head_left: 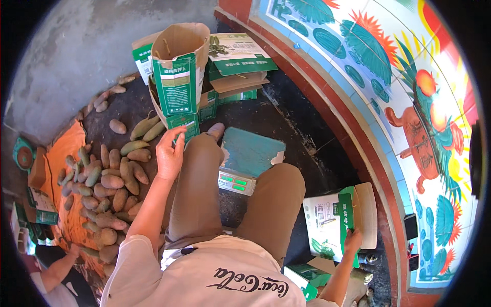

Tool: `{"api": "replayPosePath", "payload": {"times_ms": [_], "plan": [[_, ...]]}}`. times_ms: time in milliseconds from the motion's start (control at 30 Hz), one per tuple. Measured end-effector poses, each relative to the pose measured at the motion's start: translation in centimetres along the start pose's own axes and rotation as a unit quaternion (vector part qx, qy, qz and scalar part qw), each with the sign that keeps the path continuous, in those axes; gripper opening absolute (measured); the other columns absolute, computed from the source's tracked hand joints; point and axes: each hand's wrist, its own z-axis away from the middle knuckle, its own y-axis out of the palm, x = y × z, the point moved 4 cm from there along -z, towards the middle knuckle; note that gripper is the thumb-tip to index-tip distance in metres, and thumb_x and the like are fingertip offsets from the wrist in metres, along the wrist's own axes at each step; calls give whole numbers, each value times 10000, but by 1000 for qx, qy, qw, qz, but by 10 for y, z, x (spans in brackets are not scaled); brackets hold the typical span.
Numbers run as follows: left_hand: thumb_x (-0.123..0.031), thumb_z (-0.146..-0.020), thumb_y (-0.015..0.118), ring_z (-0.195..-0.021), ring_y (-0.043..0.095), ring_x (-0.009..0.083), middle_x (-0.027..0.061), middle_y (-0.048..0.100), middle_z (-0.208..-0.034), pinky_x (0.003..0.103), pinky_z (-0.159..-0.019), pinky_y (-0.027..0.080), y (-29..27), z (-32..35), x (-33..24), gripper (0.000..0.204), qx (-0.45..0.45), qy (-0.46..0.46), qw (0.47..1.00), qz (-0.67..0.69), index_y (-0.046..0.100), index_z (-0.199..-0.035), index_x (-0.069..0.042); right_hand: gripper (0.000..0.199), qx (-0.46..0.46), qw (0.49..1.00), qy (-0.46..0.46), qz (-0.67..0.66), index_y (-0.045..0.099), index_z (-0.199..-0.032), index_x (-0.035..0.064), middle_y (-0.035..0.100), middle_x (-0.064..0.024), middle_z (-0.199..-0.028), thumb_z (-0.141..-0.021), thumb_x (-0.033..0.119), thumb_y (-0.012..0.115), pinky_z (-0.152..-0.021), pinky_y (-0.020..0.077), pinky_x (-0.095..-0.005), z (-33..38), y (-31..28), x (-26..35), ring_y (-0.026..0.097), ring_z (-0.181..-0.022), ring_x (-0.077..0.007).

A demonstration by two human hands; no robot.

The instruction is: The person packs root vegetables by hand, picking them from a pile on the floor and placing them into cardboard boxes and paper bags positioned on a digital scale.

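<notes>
My right hand (352, 240) grips the edge of a green and white cardboard box (323, 220), which stands tilted at my right side with its brown flap showing. My left hand (170, 152) is raised beside my left knee, fingers apart and holding nothing. Beyond it stands a tall cardboard box (176, 84) with its top uncovered; whether the fingers touch any carton I cannot tell. On the floor between my legs lies a digital scale (253, 153) with a worn blue-green platform and lit green displays. Nothing rests on the visible platform.
To my left, many brownish-green root vegetables (120, 199) are heaped on dark ground and an orange sheet (64, 153). More cartons (240, 56) lean at the far wall. Another person's arm (61, 266) reaches in at lower left. A painted tile wall (399, 92) curves along the right.
</notes>
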Motion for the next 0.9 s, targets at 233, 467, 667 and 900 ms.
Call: {"api": "replayPosePath", "payload": {"times_ms": [233, 467, 667, 900], "plan": [[-46, -871, 571, -904, 643, 266, 125, 669, -972, 327, -816, 484, -6, 20, 36, 112, -6, -35, 999, -9, 627, -960, -6, 178, -24, 983, -125, -131, 582, -861, 7, 601, -218, -796, -825, 179, 612, -678, 446, -462, -23, -50, 108, 582, -770, -416], [-43, -851, 585, -919, 625, 298, 129, 664, -979, 354, -819, 485, -14, 35, 57, 99, -3, -49, 998, -36, 634, -931, -11, 136, -61, 943, -307, -115, 586, -850, 33, 604, -153, -813, -809, 150, 640, -680, 440, -430, -56, -64, 249, 581, -777, -377], [-68, -836, 601, -904, 610, 310, 119, 657, -954, 370, -797, 485, -32, 56, 93, 101, -17, -64, 992, -104, 639, -923, -34, 114, -30, 887, -449, -103, 585, -839, 45, 583, -121, -785, -781, 115, 653, -667, 445, -415, -62, -50, 353, 587, -766, -324], [-97, -802, 627, -885, 593, 323, 121, 639, -921, 396, -789, 477, -52, 120, 170, 109, 32, -134, 968, -209, 634, -906, -64, 106, 21, 836, -543, -82, 567, -767, 60, 575, -108, -772, -749, 103, 662, -677, 455, -411, -43, -15, 384, 573, -768, -315]]}}
